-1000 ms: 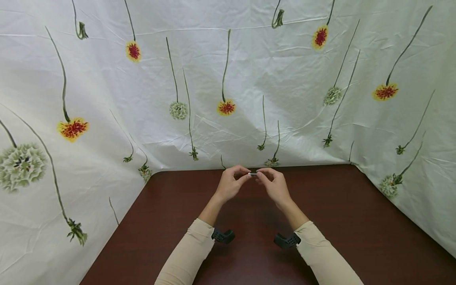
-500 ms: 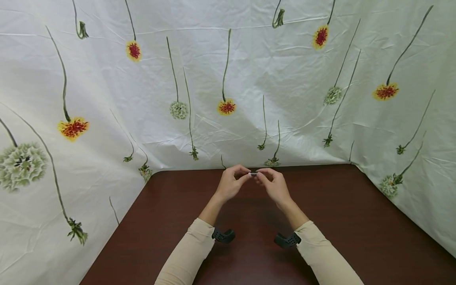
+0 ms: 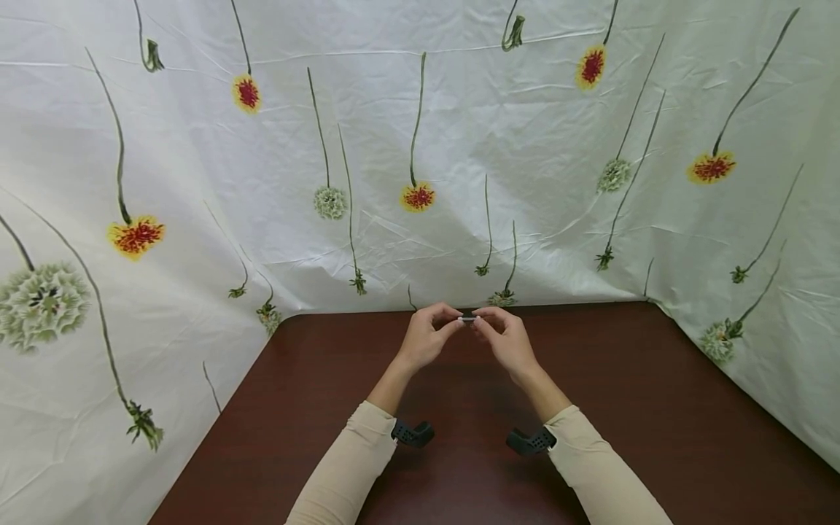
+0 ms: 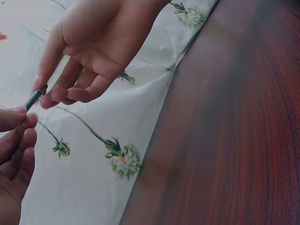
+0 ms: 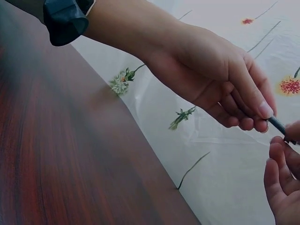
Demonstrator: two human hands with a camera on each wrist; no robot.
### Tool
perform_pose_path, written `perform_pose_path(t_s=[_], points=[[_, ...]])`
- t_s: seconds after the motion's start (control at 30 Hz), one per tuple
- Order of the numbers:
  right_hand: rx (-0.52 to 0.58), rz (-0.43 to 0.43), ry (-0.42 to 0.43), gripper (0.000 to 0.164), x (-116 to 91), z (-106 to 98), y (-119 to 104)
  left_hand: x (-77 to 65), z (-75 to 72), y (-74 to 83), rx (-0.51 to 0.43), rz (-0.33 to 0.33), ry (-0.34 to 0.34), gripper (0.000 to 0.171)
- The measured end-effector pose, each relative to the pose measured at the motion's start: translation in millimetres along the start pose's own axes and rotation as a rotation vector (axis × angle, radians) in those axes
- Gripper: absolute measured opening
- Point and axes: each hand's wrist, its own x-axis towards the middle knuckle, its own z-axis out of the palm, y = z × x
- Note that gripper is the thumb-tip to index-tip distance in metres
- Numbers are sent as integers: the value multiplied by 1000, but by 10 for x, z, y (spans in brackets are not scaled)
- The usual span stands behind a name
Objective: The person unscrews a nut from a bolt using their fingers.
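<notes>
A small metal bolt (image 4: 33, 100) with a threaded shank is held between both hands above the far part of the table. My left hand (image 3: 420, 341) pinches one end of the shank between thumb and fingertips. At the other end, thumb and fingers of my right hand (image 3: 508, 346) pinch a wider, dark part, partly covered by the fingertips. In the right wrist view, a short stretch of the bolt (image 5: 276, 123) shows between the left hand (image 5: 225, 79) and the right hand (image 5: 283, 178). Both hands have their palms turned toward each other.
A dark red-brown wooden table (image 3: 295, 408) lies under the forearms. White cloth (image 3: 367, 146) printed with flowers hangs behind it and along both sides. Each wrist wears a dark band, one at the left wrist (image 3: 413, 434) and one at the right wrist (image 3: 530, 441).
Both hands stay in nearly the same place with the bolt between them. The right fingertips have shifted slightly at their end of it.
</notes>
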Motion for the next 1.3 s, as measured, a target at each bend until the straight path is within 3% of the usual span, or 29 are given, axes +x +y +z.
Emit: perform_pose_path(t_s=[0.17, 0.3, 0.47, 0.53, 0.7, 0.97, 1.17, 1.3], points=[[47, -1, -24, 34, -12, -6, -14, -38, -58, 231, -16, 23, -5, 11], [39, 12, -5, 31, -3, 13, -4, -53, -68, 253, -16, 26, 5, 10], [34, 3, -3, 24, -37, 14, 7, -42, -25, -48, -15, -4, -13, 10], [41, -6, -13, 28, -40, 3, -2, -21, -10, -164, -14, -10, -19, 11], [82, 7, -14, 40, -14, 15, -19, 11, -31, -156, -11, -8, -9, 13], [83, 9, 10, 22, 3, 9, -28, 39, -32, -128, -22, -9, -14, 13], [62, -8, -9, 38, 11, 14, -27, 32, -39, -122, -28, -22, -18, 14], [27, -5, 3, 29, 19, 11, -9, 34, -27, -133, -29, -25, -25, 14]])
